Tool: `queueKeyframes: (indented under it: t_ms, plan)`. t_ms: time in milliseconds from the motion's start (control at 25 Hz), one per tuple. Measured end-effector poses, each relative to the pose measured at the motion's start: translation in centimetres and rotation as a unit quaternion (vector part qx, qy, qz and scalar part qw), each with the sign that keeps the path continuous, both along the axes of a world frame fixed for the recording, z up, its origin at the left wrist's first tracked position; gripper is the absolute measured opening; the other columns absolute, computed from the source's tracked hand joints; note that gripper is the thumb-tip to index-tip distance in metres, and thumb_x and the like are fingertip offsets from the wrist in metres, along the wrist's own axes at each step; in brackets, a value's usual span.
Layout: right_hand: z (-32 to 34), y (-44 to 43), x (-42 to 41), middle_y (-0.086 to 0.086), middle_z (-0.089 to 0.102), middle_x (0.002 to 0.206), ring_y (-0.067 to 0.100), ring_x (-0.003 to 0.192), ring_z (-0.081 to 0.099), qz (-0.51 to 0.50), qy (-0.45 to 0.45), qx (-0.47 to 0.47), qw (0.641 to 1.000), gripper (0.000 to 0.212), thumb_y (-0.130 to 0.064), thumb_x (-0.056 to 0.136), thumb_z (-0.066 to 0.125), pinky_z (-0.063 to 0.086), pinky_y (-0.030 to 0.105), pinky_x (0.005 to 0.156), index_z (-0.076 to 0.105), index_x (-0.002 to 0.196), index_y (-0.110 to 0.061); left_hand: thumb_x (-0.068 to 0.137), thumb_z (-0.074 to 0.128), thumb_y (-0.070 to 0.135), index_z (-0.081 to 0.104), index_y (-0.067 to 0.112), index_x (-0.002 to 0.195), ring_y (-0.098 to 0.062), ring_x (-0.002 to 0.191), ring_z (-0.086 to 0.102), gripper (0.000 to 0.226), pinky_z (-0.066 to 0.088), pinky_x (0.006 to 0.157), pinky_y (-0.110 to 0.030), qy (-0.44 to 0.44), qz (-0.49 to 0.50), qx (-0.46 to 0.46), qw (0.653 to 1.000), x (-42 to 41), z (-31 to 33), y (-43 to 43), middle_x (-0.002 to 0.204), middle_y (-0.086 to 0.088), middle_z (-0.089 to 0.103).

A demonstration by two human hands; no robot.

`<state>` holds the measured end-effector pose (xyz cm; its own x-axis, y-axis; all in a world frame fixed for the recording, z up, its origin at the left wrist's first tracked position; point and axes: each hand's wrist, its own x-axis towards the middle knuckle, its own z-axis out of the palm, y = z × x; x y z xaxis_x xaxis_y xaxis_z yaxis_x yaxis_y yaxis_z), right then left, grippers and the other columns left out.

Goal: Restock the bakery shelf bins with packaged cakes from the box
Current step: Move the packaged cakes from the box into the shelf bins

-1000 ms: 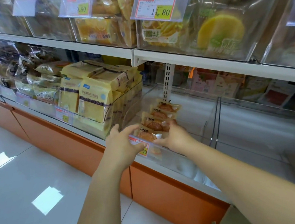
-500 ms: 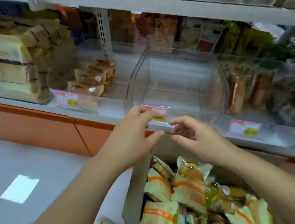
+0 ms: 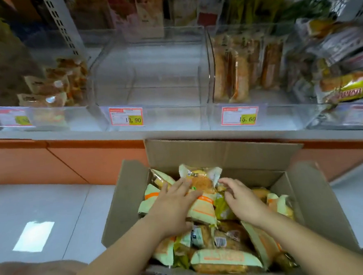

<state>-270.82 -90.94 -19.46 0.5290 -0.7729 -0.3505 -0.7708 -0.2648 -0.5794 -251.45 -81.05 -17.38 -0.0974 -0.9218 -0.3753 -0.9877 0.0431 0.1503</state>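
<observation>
The clearest writing is on the price tags along the shelf front: the tag (image 3: 126, 116) on the middle clear bin (image 3: 201, 75) reads 13.90 on a yellow patch, and the tag (image 3: 239, 115) on the next bin to the right reads 15.60. A third tag (image 3: 11, 117) further left is too blurred to read. On the floor just below the shelf stands an open cardboard box (image 3: 220, 151), flaps up and heaped with packaged cakes (image 3: 225, 259) in pale green and orange wrappers. One packet (image 3: 201, 179) stands upright near the back with dark print across its top, too small to make out, and another shows a barcode (image 3: 220, 241). Both of the person's hands are down in the box. The left hand (image 3: 173, 205) lies flat on the heap, its fingers (image 3: 180, 186) spread and nearly straight, the tips resting against the upright packet without gripping it. The right hand (image 3: 244, 199) is just beside it, fingers (image 3: 227, 182) loosely bent with their tips touching the wrappers, closed round nothing that I can see. Long brown packets (image 3: 236, 74) stand upright in the 15.60 bin.
</observation>
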Motion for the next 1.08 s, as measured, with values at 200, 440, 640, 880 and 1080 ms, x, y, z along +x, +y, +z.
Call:
queueKeyframes:
  t_ms: [200, 440, 640, 880, 1080]
  plan:
    - [0.3, -1.3, 2.0, -0.001, 0.055, 0.130, 0.014, 0.111, 0.056, -0.153, -0.099, 0.133, 0.974, 0.051, -0.035, 0.093, 0.059, 0.042, 0.025, 0.085, 0.040, 0.138, -0.021, 0.080, 0.070, 0.029, 0.027, 0.034, 0.148, -0.030, 0.135, 0.033, 0.081, 0.038, 0.107, -0.042, -0.010, -0.006, -0.010, 1.000, -0.6, 0.3, -1.2, 0.153, -0.008, 0.017]
    - [-0.2, -1.9, 4.3, 0.004, 0.056, 0.116, 0.020, 0.102, 0.058, -0.272, -0.127, 0.253, 0.920, 0.075, -0.037, 0.071, 0.084, 0.046, 0.030, 0.075, 0.035, 0.124, -0.019, 0.077, 0.073, 0.043, 0.035, 0.039, 0.144, -0.014, 0.123, 0.044, 0.077, 0.040, 0.103, -0.031, 0.121, 0.038, 0.010, 0.992, 1.6, 3.0, -1.3, 0.134, 0.008, 0.045]
    - [0.1, -2.2, 4.0, -0.004, 0.068, 0.104, 0.012, 0.093, 0.064, -0.193, -0.154, 0.231, 0.941, 0.047, -0.035, 0.069, 0.085, 0.050, 0.026, 0.074, 0.059, 0.106, -0.022, 0.079, 0.074, 0.038, 0.044, 0.037, 0.137, -0.007, 0.114, 0.048, 0.065, 0.036, 0.092, -0.019, 0.196, 0.123, 0.043, 0.972, 4.7, 4.9, -0.5, 0.130, 0.011, 0.047]
    - [2.1, -2.0, 1.3, -0.004, 0.070, 0.099, 0.014, 0.087, 0.069, -0.224, -0.245, 0.180, 0.926, 0.048, -0.029, 0.069, 0.085, 0.055, 0.029, 0.071, 0.057, 0.109, -0.028, 0.089, 0.062, 0.048, 0.056, 0.042, 0.116, -0.011, 0.096, 0.063, 0.029, 0.054, 0.082, -0.029, 0.348, 0.279, 0.029, 0.894, 6.2, 5.3, -0.8, 0.112, 0.009, 0.061]
    - [4.1, -1.7, -0.7, -0.002, 0.074, 0.099, 0.013, 0.084, 0.072, -0.197, -0.312, 0.192, 0.909, 0.045, -0.022, 0.071, 0.081, 0.052, 0.022, 0.060, 0.061, 0.111, -0.031, 0.084, 0.057, 0.066, 0.072, 0.032, 0.093, -0.019, 0.076, 0.070, 0.039, 0.059, 0.077, -0.040, 0.411, 0.381, 0.024, 0.828, 4.9, 5.4, -0.6, 0.094, 0.002, 0.074]
